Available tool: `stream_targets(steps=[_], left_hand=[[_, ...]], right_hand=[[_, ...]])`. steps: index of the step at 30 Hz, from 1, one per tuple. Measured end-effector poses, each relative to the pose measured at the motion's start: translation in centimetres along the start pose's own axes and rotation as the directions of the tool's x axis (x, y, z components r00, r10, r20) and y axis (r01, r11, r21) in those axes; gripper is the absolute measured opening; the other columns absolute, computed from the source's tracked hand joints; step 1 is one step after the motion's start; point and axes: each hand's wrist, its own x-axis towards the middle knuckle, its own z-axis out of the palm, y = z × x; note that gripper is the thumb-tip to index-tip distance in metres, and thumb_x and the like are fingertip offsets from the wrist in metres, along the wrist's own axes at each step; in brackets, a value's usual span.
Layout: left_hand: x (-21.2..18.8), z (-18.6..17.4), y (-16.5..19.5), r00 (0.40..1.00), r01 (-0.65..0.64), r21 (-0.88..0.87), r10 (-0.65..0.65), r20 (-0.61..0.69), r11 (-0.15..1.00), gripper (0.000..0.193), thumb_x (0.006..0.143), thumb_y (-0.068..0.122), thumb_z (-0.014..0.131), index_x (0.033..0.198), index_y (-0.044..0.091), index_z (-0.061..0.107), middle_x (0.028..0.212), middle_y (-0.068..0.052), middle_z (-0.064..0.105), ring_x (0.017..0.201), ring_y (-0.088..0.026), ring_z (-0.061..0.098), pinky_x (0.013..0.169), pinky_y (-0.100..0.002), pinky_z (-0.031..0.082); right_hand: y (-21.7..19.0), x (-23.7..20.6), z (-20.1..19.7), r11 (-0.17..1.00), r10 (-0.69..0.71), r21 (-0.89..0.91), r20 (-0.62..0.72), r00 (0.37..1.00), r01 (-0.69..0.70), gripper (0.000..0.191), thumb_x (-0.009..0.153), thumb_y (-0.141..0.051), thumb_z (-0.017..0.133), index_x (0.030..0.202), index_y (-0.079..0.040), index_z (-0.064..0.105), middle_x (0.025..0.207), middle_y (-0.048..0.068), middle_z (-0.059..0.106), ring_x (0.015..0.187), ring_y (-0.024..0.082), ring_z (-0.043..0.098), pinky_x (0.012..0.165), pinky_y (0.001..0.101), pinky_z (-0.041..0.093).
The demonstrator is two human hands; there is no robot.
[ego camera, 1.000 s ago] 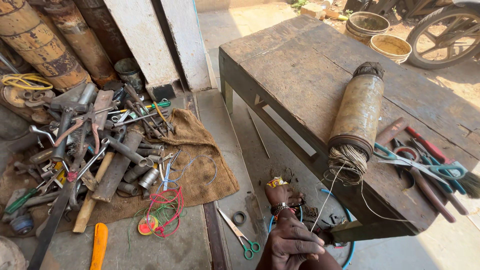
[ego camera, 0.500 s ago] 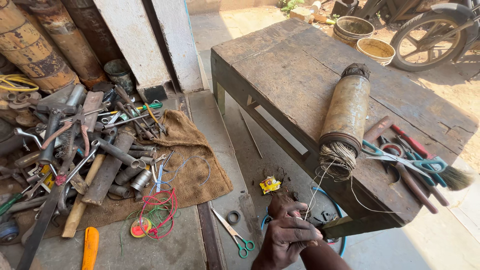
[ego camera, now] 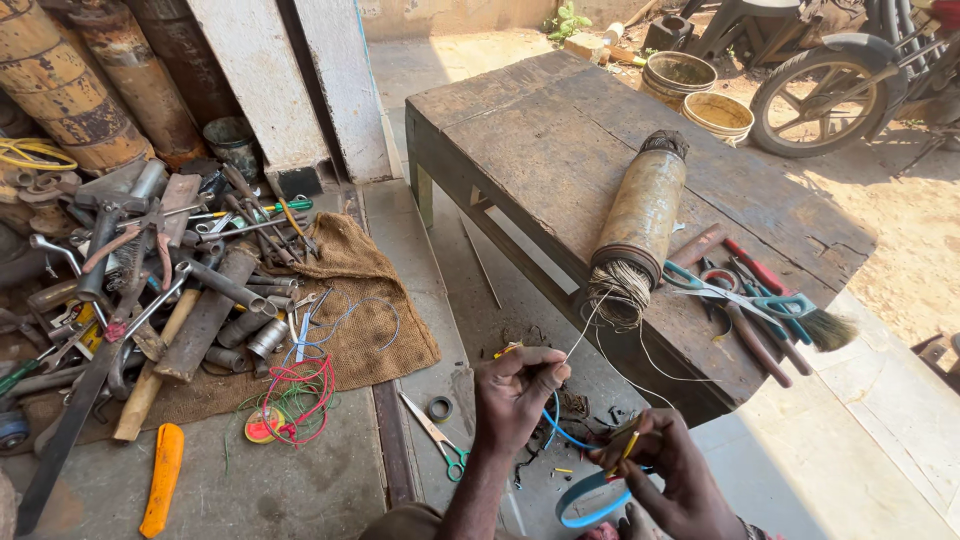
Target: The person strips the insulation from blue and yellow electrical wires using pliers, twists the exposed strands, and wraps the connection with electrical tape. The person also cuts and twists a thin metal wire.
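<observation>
- A thin pale thread point(ego camera: 585, 335) is being pinched between the fingertips of the left hand point(ego camera: 515, 395), below the bench point(ego camera: 560, 140) edge.
- The thread is being fed from a wound cylindrical spool point(ego camera: 640, 225) lying on the bench.
- A small yellow piece point(ego camera: 628, 447) is being pinched by the right hand point(ego camera: 670, 475), just above a blue ring point(ego camera: 590, 505).
- Scissors point(ego camera: 735, 295) and a brush point(ego camera: 815, 325) are being kept beside the spool; tools point(ego camera: 150, 290) are lying on burlap sacking point(ego camera: 370, 300) on the floor.

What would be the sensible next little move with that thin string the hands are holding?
Probably draw more string off the spool: the left hand pinches its end, which runs up to the bench, while the right hand holds a small yellow piece by the blue ring.
</observation>
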Motion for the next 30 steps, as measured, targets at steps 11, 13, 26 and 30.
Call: stream_targets(steps=[11,13,26,30], left_hand=[[1.0,5.5,7.0,0.976,0.051,0.466,-0.144,0.165,0.883,0.02,0.091,0.003,0.073,0.11,0.003,0.08,0.091,-0.011,0.072,0.077,-0.014,0.069,0.065,-0.025,0.055],[0.3,5.7,7.1,0.971,0.076,0.471,-0.174,0.167,0.879,0.021,0.091,0.002,0.072,0.111,0.003,0.079,0.093,-0.011,0.073,0.079,-0.015,0.071,0.067,-0.026,0.056],[-1.5,4.9,5.5,0.978,0.04,0.382,-0.115,0.177,0.923,0.011,0.089,0.0,0.076,0.1,0.002,0.077,0.094,-0.01,0.075,0.084,-0.018,0.076,0.073,-0.029,0.061],[-1.6,4.9,5.7,0.974,0.047,0.358,-0.122,0.19,0.933,0.009,0.091,0.001,0.075,0.1,0.002,0.076,0.094,-0.01,0.075,0.086,-0.018,0.077,0.074,-0.029,0.062]], right_hand=[[-4.7,0.1,-2.5,0.98,0.193,-0.006,-0.235,0.953,-0.2,0.027,0.092,-0.012,0.065,0.112,0.004,0.075,0.087,0.014,0.081,0.069,0.014,0.068,0.055,0.0293,0.052],[-5.1,0.7,-2.2,0.968,0.245,0.104,-0.212,0.946,-0.228,0.03,0.091,-0.012,0.067,0.114,0.005,0.075,0.089,0.015,0.081,0.065,0.014,0.067,0.049,0.0295,0.052],[-4.2,1.5,-1.5,0.934,0.3,0.266,-0.225,0.927,-0.238,0.026,0.094,-0.011,0.068,0.111,0.007,0.075,0.082,0.013,0.075,0.069,0.016,0.064,0.057,0.0289,0.049],[-4.2,1.3,-1.4,0.895,0.311,0.388,-0.187,0.932,-0.221,0.026,0.096,-0.009,0.068,0.113,0.008,0.074,0.086,0.014,0.074,0.072,0.016,0.062,0.059,0.0282,0.047]])
